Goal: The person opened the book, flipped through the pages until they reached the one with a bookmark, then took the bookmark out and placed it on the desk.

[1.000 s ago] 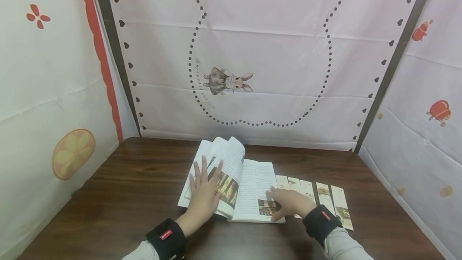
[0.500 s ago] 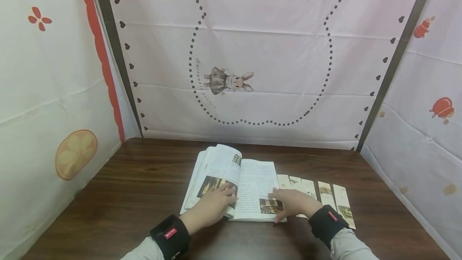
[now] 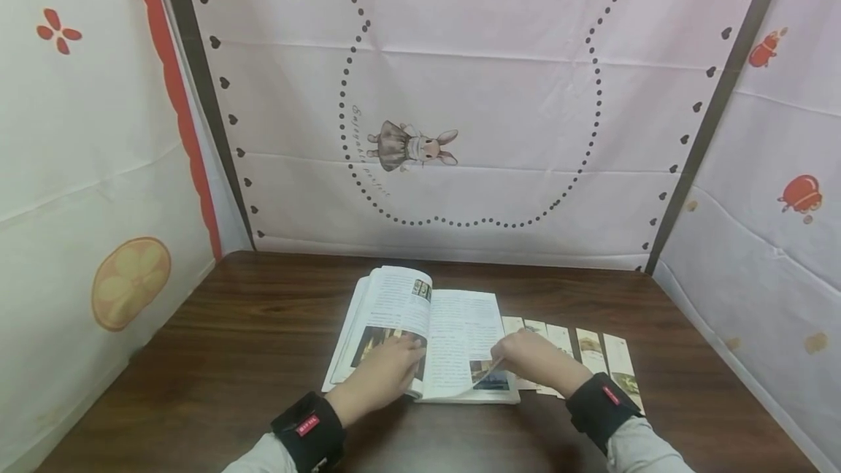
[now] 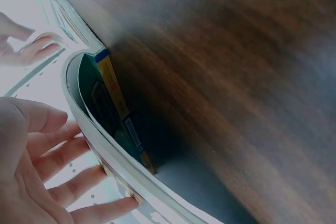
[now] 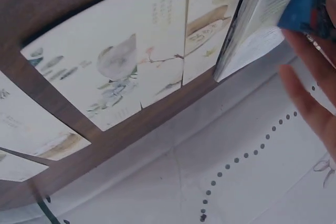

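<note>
An open book (image 3: 453, 320) lies on the dark wooden table, its text pages carrying photo pictures. My left hand (image 3: 384, 371) rests on the lower part of the left page, over a picture; in the left wrist view its fingers (image 4: 79, 187) lie spread against the curved pages, beside a lifted yellow-and-blue spine (image 4: 113, 85). My right hand (image 3: 528, 356) pinches the lower right corner of the right page and lifts it, so a bluish picture (image 3: 493, 380) shows beneath. In the right wrist view, the raised page's blue picture (image 5: 302, 11) is beside its fingers.
Several illustrated cards (image 3: 591, 352) lie in a row right of the book, partly under the right forearm. Three of them overlap beside the book in the right wrist view, one with a grey round motif (image 5: 119, 56). Printed white cloth (image 3: 486, 115) hangs behind the table and along both sides.
The raised left-hand pages have settled flat, and my left hand has moved down and rightward onto them. My right hand has taken the right page's corner and lifted it.
</note>
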A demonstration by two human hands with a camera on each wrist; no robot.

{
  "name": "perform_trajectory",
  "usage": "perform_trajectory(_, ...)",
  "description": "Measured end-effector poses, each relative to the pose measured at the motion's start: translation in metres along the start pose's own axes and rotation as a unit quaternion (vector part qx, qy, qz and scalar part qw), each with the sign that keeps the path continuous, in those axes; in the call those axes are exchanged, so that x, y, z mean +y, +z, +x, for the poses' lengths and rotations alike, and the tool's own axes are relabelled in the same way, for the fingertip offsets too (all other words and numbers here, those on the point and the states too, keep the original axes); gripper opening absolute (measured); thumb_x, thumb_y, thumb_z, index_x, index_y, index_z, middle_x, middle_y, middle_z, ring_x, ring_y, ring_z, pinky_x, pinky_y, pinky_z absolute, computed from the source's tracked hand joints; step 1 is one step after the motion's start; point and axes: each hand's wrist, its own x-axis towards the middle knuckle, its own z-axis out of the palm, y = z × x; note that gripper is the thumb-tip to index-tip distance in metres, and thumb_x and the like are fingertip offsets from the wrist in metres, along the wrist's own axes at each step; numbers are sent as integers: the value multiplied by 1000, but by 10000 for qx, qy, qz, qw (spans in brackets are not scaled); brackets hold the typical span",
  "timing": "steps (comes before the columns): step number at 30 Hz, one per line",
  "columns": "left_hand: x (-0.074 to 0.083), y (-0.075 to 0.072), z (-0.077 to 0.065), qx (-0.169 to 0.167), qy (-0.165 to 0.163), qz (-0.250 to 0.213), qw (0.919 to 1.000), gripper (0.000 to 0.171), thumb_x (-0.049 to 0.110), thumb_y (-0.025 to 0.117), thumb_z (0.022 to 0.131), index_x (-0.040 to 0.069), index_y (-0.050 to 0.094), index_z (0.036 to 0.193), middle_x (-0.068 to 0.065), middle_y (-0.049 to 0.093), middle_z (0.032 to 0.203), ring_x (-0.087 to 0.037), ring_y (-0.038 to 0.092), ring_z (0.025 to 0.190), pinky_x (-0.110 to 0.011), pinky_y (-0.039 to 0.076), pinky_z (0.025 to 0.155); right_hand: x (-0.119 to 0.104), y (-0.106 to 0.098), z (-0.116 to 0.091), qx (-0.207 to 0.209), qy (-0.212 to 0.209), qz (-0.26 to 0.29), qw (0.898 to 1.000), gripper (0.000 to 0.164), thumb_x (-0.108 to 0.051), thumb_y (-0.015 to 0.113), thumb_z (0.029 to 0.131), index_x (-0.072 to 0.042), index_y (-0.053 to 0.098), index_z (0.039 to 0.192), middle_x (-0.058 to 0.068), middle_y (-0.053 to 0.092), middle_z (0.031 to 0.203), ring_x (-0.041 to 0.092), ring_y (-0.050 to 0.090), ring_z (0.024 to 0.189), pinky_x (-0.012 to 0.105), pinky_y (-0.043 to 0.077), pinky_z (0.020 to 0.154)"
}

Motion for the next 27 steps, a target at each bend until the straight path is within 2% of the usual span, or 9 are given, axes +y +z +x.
perform_trajectory(3, 1, -1, -1, 90, -111, 124, 9998, 26, 13, 60, 88, 3, 67, 110, -10, 66, 106, -24, 63, 94, -35, 55, 77, -3, -6, 4, 351, -157, -526, 9979, 6, -10, 76, 74, -14, 71, 76, -7, 69, 69, 2, 58, 61, 20, 49, 60)
perform_trajectory(7, 5, -1, -3, 116, -275, 206, 9993, 26, 17, 62, 87, 4, 68, 109, -10, 64, 102, -23, 63, 91, -35, 55, 72, -7, -14, 8, 634, -278, -1005, 9925, 8, -12, 76, 74, -16, 69, 75, -8, 67, 70, 4, 58, 65, 23, 49, 65)
perform_trajectory(10, 7, -2, -2, -91, -448, 175, 9988, 37, 33, 64, 86, 3, 68, 109, -10, 64, 104, -25, 62, 93, -38, 55, 74, -12, -20, 10, 894, -393, -1189, 9881, 8, -15, 74, 76, -17, 67, 77, -9, 66, 74, 7, 59, 72, 24, 49, 68)
perform_trajectory(14, 12, -3, 1, -472, -733, 29, 9962, 67, 62, 61, 79, 2, 68, 108, -12, 62, 107, -27, 59, 96, -43, 53, 74, -23, -29, 17, 1218, -549, -1188, 9839, 6, -16, 71, 78, -18, 65, 79, -9, 67, 82, 9, 59, 82, 25, 48, 74)
perform_trajectory(17, 15, -2, 6, -457, -915, 33, 9948, 75, 72, 57, 74, 2, 70, 98, -11, 62, 104, -27, 58, 90, -41, 51, 67, -32, -37, 27, 1470, -670, -1319, 9780, 8, -15, 72, 77, -18, 67, 82, -8, 68, 87, 10, 59, 88, 27, 48, 79)
perform_trajectory(21, 19, 0, 15, -262, -1154, 127, 9929, 65, 68, 57, 77, 5, 71, 81, -7, 62, 87, -21, 56, 76, -34, 46, 58, -39, -46, 39, 1818, -879, -1529, 9674, 14, -14, 76, 74, -20, 72, 86, -7, 70, 93, 11, 61, 96, 28, 48, 84)
perform_trajectory(24, 22, 0, 18, -33, -1281, 26, 9918, 50, 53, 58, 85, 6, 68, 72, -3, 57, 71, -16, 51, 64, -28, 40, 52, -43, -47, 45, 2044, -1057, -1536, 9610, 15, -15, 77, 74, -20, 73, 87, -7, 70, 95, 12, 61, 98, 28, 48, 85)
perform_trajectory(27, 27, -1, 19, 211, -1419, -308, 9892, 38, 38, 56, 90, 7, 63, 67, 1, 50, 57, -12, 45, 50, -23, 32, 44, -46, -45, 48, 2261, -1221, -1523, 9543, 14, -15, 77, 74, -20, 73, 86, -6, 71, 95, 13, 61, 98, 28, 48, 84)
